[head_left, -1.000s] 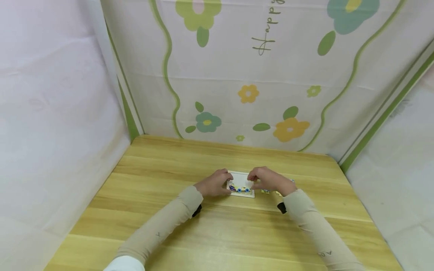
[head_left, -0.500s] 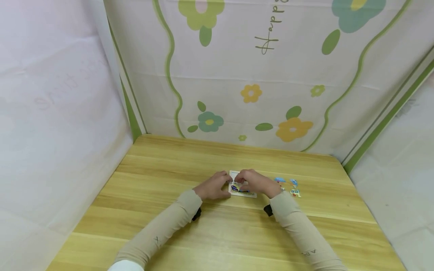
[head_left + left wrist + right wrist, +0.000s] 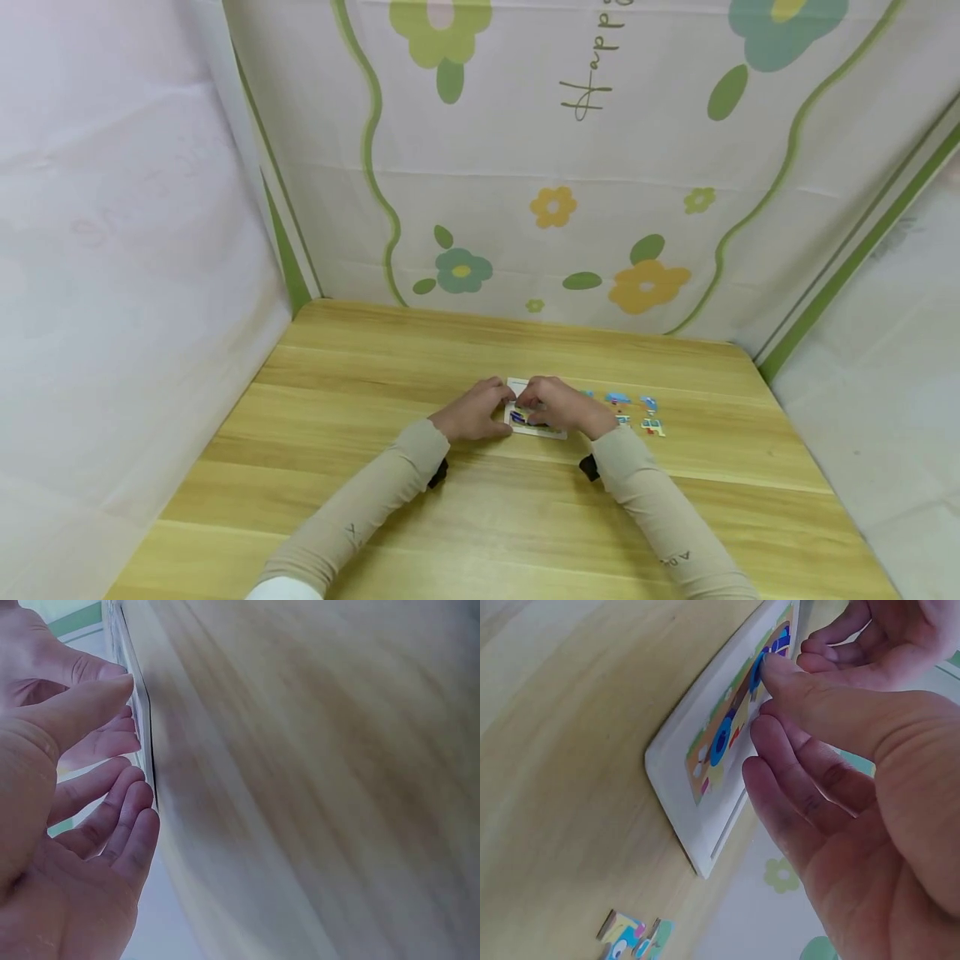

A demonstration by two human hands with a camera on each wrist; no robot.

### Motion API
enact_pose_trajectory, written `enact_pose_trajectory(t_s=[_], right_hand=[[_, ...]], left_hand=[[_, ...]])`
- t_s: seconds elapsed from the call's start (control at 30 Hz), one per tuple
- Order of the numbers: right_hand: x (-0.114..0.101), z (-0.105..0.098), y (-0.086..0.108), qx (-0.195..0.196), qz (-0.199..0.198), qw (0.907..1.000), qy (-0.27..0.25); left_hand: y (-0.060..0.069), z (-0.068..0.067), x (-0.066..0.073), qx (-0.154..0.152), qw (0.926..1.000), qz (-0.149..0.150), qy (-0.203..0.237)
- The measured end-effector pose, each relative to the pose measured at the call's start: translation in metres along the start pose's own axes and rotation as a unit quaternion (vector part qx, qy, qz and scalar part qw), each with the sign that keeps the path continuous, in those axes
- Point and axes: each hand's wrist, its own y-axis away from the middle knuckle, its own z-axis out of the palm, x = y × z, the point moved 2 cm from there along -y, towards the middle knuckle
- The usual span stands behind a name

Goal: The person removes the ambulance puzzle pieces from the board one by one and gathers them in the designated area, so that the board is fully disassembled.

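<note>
A small white-framed jigsaw board [image 3: 551, 433] lies on the wooden table, its near part filled with a picture that has blue wheels [image 3: 720, 742]. My left hand [image 3: 472, 410] is at the board's left edge, thumb near the front corner and gently bent fingers farther back, touching the rim. Over the picture, my right hand [image 3: 562, 406] has its thumb [image 3: 780, 671] down on a blue wheel and its fingertips just behind. Whether a loose piece sits between them is hidden. The far part of the board shows plain white.
Right of the board lie several loose jigsaw pieces, among them a blue one [image 3: 618, 398] and a yellow-and-blue one [image 3: 652, 427]. White cloth walls with printed flowers [image 3: 648, 286] enclose the table [image 3: 450, 533] at the back and both sides.
My right hand has moved left from the board's right edge onto the picture, uncovering more loose pieces. It has hardly shifted in the last half second. My left hand stays at the left edge.
</note>
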Motion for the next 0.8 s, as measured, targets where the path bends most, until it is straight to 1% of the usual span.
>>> enact_pose_trajectory(t_s=[0.27, 0.57, 0.67, 0.8], right_hand=[[-0.0001, 0.0013, 0.0011, 0.007, -0.002, 1.0, 0.004], [-0.0045, -0.0017, 0.0017, 0.029, -0.02, 0.9994, 0.0], [-0.0048, -0.0037, 0.0012, 0.035, -0.023, 0.999, -0.016], [-0.0047, -0.005, 0.0007, 0.038, -0.01, 0.9975, -0.058]], left_hand=[[-0.0029, 0.002, 0.0009, -0.004, 0.9999, -0.009, -0.004], [-0.0029, -0.0007, 0.0044, -0.007, 0.9999, -0.015, -0.005], [-0.0027, -0.0013, 0.0055, -0.008, 0.9998, -0.016, -0.004], [-0.0029, -0.0011, 0.0058, -0.007, 0.9998, -0.016, -0.005]])
